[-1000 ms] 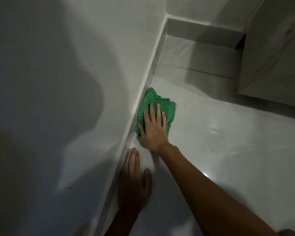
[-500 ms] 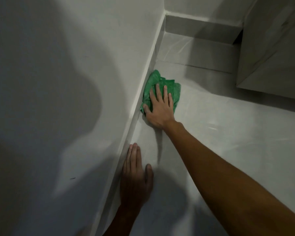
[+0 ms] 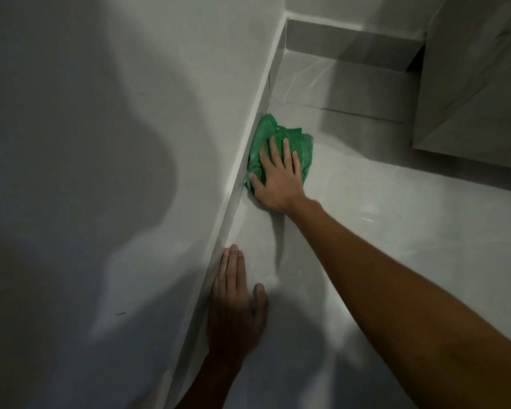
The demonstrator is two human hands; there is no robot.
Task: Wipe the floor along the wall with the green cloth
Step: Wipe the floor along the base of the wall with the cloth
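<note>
The person is down low by the left wall (image 3: 130,143), both palms on the pale tiled floor (image 3: 381,246). The right hand (image 3: 278,178) lies flat on the green cloth (image 3: 300,143), fingers spread and straight, pressing it down rather than closing round it; the thumb lies on the cloth's left edge. The cloth is bunched and crumpled, its left side tucked right against the skirting (image 3: 242,178) at the foot of the wall, its far end poking out past the fingertips. The bare forearm runs back from it toward the near right corner of the view.

The left hand (image 3: 233,308) is nearer, also open and flat, holding nothing, its fingers together and pointing away along the skirting, the outer edge of the hand touching it. It sits in shadow, well apart from the cloth.

Far off, the floor meets a second wall at a corner. On the far right stands a pale cabinet (image 3: 478,84), its front shut, so whatever it holds is hidden.
</note>
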